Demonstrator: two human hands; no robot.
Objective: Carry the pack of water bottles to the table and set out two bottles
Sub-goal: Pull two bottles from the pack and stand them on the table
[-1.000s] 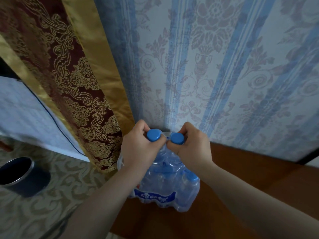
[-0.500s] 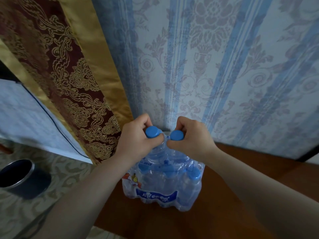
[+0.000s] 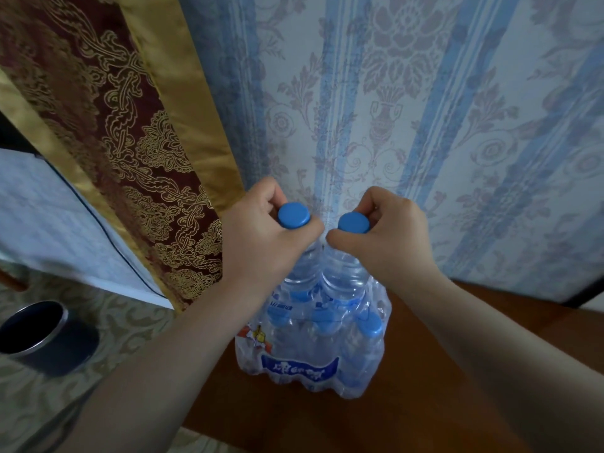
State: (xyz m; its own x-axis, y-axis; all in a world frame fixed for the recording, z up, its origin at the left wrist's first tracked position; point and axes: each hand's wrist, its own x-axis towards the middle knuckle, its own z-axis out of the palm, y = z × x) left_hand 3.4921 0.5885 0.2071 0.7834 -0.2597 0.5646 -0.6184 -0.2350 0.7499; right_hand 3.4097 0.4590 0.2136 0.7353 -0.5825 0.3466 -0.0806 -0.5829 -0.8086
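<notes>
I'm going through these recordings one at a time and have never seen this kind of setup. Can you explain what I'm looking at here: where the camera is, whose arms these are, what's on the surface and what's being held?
There is no machine here. The picture comes from a wide-angle camera worn on a person's head, looking forward and down, so the two bare arms reaching in from the bottom are the wearer's own.

On the brown wooden table, close to the striped wallpaper, stands a shrink-wrapped pack of water bottles with blue caps. The left hand grips the neck of one bottle just under its cap, and the right hand grips a second bottle the same way. Both bottles stick up out of the top of the pack, only partly pulled free.

To the left hangs a red and gold curtain, and a dark round bin stands on the patterned floor.
</notes>
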